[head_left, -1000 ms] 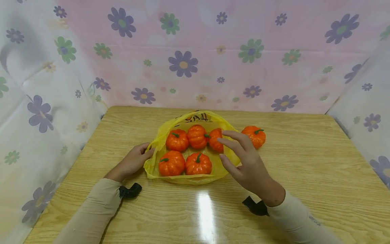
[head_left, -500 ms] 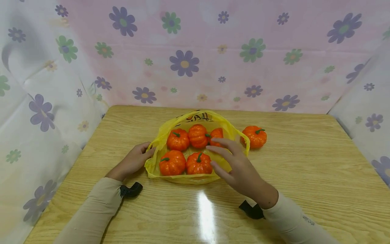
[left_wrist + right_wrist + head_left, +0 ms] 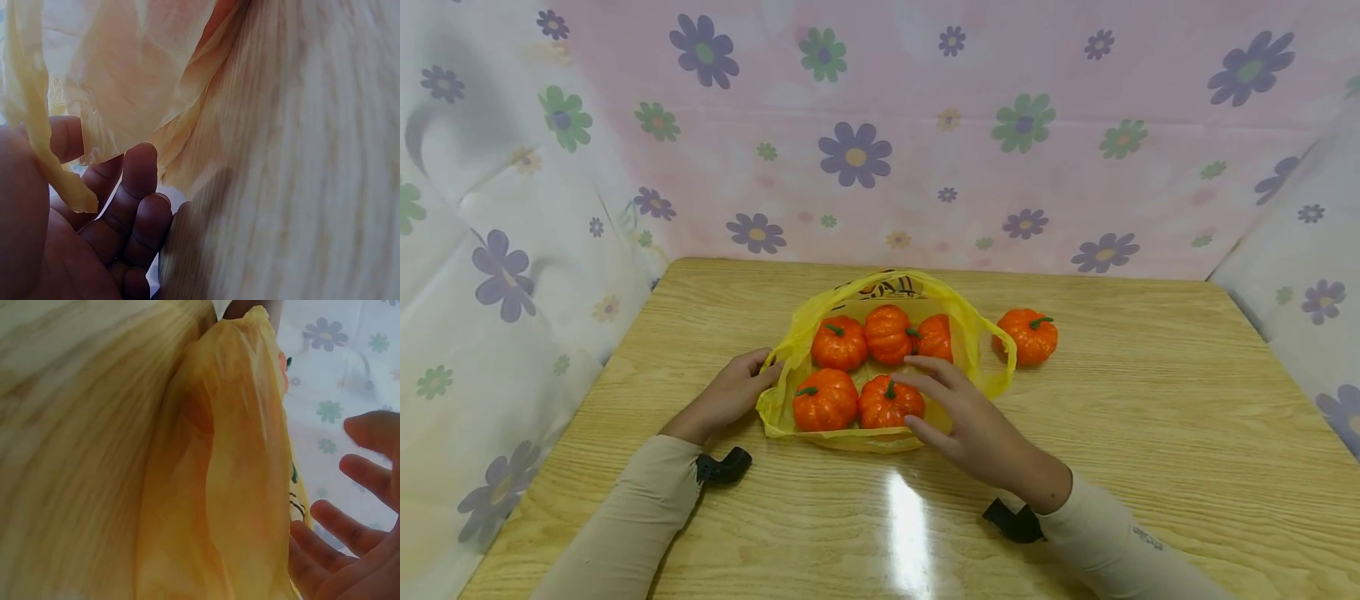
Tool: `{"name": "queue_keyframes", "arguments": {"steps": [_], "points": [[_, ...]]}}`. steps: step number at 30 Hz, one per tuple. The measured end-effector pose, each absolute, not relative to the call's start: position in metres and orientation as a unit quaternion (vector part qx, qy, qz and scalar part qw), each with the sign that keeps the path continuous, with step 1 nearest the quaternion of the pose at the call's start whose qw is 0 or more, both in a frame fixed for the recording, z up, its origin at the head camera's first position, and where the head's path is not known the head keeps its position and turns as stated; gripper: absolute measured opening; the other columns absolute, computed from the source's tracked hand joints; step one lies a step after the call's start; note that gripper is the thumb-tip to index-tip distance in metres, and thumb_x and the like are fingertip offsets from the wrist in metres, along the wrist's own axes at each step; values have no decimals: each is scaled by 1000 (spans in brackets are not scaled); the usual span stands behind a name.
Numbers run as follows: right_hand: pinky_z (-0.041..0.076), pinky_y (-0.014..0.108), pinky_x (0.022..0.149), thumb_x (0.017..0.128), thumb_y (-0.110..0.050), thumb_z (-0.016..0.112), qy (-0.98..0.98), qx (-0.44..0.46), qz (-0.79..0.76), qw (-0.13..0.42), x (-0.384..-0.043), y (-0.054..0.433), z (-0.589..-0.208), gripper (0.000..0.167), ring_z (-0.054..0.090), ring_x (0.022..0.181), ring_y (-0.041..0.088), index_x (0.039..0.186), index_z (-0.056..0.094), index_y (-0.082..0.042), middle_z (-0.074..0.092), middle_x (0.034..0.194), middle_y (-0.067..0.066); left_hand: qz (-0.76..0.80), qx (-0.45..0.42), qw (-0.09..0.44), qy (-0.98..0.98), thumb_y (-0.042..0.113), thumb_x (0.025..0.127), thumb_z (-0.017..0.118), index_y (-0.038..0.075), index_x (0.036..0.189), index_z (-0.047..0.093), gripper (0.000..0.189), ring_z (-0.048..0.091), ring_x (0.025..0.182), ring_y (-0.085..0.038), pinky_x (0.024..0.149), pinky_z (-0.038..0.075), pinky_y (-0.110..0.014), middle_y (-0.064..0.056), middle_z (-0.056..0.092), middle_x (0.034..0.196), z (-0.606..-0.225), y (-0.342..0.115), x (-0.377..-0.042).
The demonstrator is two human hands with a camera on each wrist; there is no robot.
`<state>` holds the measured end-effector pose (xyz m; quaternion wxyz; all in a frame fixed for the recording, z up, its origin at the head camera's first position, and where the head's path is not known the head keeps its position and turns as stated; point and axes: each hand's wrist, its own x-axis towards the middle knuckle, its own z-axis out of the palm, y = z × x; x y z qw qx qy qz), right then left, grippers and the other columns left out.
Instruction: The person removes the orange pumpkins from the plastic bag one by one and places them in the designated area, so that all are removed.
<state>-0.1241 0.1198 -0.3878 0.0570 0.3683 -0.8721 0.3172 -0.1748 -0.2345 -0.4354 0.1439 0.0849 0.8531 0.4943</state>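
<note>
On my head view the yellow bag (image 3: 872, 442) lies mouth toward me in the middle of the counter (image 3: 1165, 417). Over the past second my right hand (image 3: 966, 421) has come in from the bag's right side, off the far right pumpkin (image 3: 934, 337), to beside the near right pumpkin (image 3: 882, 408). Its fingers are spread and released, holding nothing; whether a fingertip touches that pumpkin I cannot tell. The right handle (image 3: 1009, 358) now hangs free in front of the outside pumpkin (image 3: 1030, 340). The pumpkins have not shifted, so I'd judge the reach has only changed target and nothing is moved yet. My left hand (image 3: 741, 387) stays put, its fingers grasping the bag's left edge, which I take to be keeping the mouth spread.

I count one bag and six pumpkins. Five are inside: the near right and far right ones, plus the near left pumpkin (image 3: 825, 402), far left pumpkin (image 3: 840, 344) and far middle pumpkin (image 3: 887, 335). One sits outside, to the right. Farther out: two sleeves, two black wrist mounts, left (image 3: 724, 467) and right (image 3: 1015, 522), and flowered cloth (image 3: 910, 92) behind.
</note>
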Motion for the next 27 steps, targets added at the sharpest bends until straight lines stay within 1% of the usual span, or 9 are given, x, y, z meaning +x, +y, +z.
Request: {"name": "queue_keyframes", "arguments": {"steps": [2,5,7,9,14,18,21,27], "points": [[54,43,94,96,-20,70,-875,366,312,53,-124,119,-390,48,53,129,30,142,55,-17,42,151,13,494,85,142,854,38,107,45,7,127,59,39,59,102,-19,85,50,-29,-12,63,116,-436,-235,-175],[52,43,99,96,-18,69,-876,366,310,51,-124,118,-394,46,54,128,30,140,57,-17,43,150,15,493,86,141,854,37,108,45,7,127,59,38,58,104,-19,88,49,-31,-12,63,118,-436,-234,-175],[48,45,105,96,-17,69,-875,368,311,50,-124,117,-396,45,51,133,33,139,58,-16,44,150,15,495,86,141,853,37,108,45,7,126,59,38,58,103,-19,87,49,-31,-12,63,116,-436,-234,-175],[49,44,103,96,-15,69,-875,368,310,46,-125,117,-398,44,50,134,33,139,59,-17,44,150,15,497,87,142,852,37,108,45,6,124,59,37,58,100,-19,85,49,-30,-11,62,112,-436,-234,-175],[56,41,89,94,-12,71,-882,371,288,43,-126,115,-405,48,49,135,35,139,59,-22,44,152,16,505,87,147,846,35,108,45,5,120,59,36,58,93,-19,79,50,-28,-11,60,104,-434,-233,-174],[54,45,95,91,-14,75,-887,380,259,33,-126,115,-409,53,46,137,39,141,58,-21,41,153,20,512,88,150,841,35,108,45,4,122,58,36,61,91,-18,78,52,-28,-11,60,104,-433,-233,-174],[53,47,97,91,-16,75,-891,380,247,23,-126,115,-411,56,46,137,40,143,56,-22,40,154,20,516,89,151,838,35,108,45,3,121,58,37,62,90,-18,76,53,-28,-11,60,103,-433,-233,-174],[54,47,95,90,-15,76,-891,386,239,31,-126,115,-411,58,49,134,40,143,56,-22,41,153,20,515,89,152,839,34,108,45,4,124,58,37,62,93,-18,78,53,-27,-12,61,107,-434,-234,-174]]}}
